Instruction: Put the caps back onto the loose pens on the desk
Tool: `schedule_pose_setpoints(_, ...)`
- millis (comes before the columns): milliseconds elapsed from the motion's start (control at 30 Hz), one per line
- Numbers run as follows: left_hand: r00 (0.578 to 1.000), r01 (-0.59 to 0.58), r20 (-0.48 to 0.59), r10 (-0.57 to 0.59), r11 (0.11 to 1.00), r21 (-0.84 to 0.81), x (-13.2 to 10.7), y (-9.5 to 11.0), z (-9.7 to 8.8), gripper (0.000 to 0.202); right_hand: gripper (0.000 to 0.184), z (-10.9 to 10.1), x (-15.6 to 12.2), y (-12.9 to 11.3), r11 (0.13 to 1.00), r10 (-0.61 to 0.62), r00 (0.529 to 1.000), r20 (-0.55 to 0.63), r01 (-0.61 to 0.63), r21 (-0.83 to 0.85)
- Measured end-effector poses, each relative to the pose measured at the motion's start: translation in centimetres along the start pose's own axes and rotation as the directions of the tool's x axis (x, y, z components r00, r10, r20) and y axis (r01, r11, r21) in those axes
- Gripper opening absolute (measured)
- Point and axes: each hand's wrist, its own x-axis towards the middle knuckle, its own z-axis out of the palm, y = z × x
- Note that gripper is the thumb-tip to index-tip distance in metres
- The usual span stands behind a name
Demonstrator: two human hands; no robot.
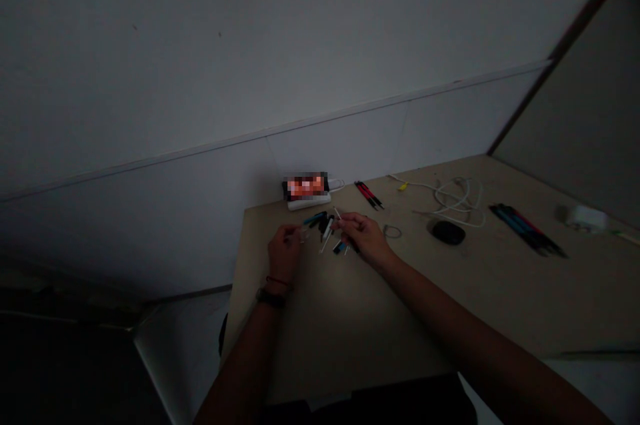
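- Pose: left hand [284, 253] and right hand [364, 238] reach inward, fingers pinched closed around thin pieces [336, 217] (too small to name).
- Between the fingertips: one heap of pen parts [325, 228].
- Beyond the right fingers: two red-and-black pens [369, 195].

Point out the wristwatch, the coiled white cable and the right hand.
Wristwatch [271, 297], head view, on its strap.
Coiled white cable [453, 195], head view, on its loops.
Right hand [365, 239], head view, on its back.

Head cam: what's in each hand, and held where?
Right hand seems to pinch a thin pale stick at its lower end. Left hand: fingertips are by the end of a blue-tipped pen, but it's too dark to tell if anything is held.
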Motion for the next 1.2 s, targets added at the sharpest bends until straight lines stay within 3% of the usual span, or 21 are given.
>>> schedule_pose_setpoints(100,0.985,0.168,0.013,-0.170,0.949,-0.267,0.4,0.1,-0.2,0.022,0.036,0.1,-0.1,-0.2,1.000,0.006,1.000,0.004,-0.006,0.015)
schedule_pose_setpoints(267,0.924,0.347,0.066,-0.378,0.750,-0.564,0.9,-0.2,-0.4,0.022,0.037,0.3,-0.2,-0.6,1.000,0.000,1.000,-0.006,0.000,0.013)
schedule_pose_setpoints(367,0.895,0.395,0.104,-0.435,0.661,-0.638,1.0,-0.4,-0.7,0.017,0.039,0.3,-0.2,-0.6,1.000,-0.004,1.000,-0.013,0.004,0.008)
schedule_pose_setpoints(500,0.885,0.431,0.154,-0.439,0.650,-0.626,0.9,-0.1,-0.8,0.013,0.040,0.2,-0.1,-0.3,1.000,0.003,1.000,-0.011,-0.002,0.012)
schedule_pose_setpoints(567,0.907,0.405,0.126,-0.403,0.744,-0.532,0.8,0.1,-0.6,0.016,0.039,0.2,-0.1,-0.2,1.000,0.001,1.000,-0.011,0.000,0.015)
schedule_pose_setpoints(667,0.970,0.241,0.015,-0.243,0.951,-0.194,0.3,0.5,-0.1,0.021,0.038,0.3,-0.2,-0.3,1.000,-0.003,1.000,-0.019,0.003,0.008)
schedule_pose_setpoints(733,0.992,0.122,0.006,-0.123,0.992,0.040,-0.2,0.8,0.3,0.022,0.037,0.5,-0.3,-0.3,1.000,-0.010,1.000,-0.020,0.010,0.004)
schedule_pose_setpoints(800,0.996,0.051,0.066,-0.066,0.977,0.205,-0.6,1.1,0.6,0.023,0.037,0.6,-0.4,-0.4,1.000,-0.018,1.000,-0.012,0.018,0.002)
schedule_pose_setpoints(900,0.986,0.013,0.150,-0.073,0.930,0.367,-0.9,1.6,0.7,0.026,0.039,0.9,-0.5,-0.3,1.000,-0.015,1.000,0.006,0.015,-0.012)
schedule_pose_setpoints(1200,0.942,-0.056,0.289,-0.173,0.765,0.641,1.2,3.2,1.3,0.036,0.043,1.8,-1.1,0.2,1.000,0.004,0.998,0.070,-0.003,-0.018)
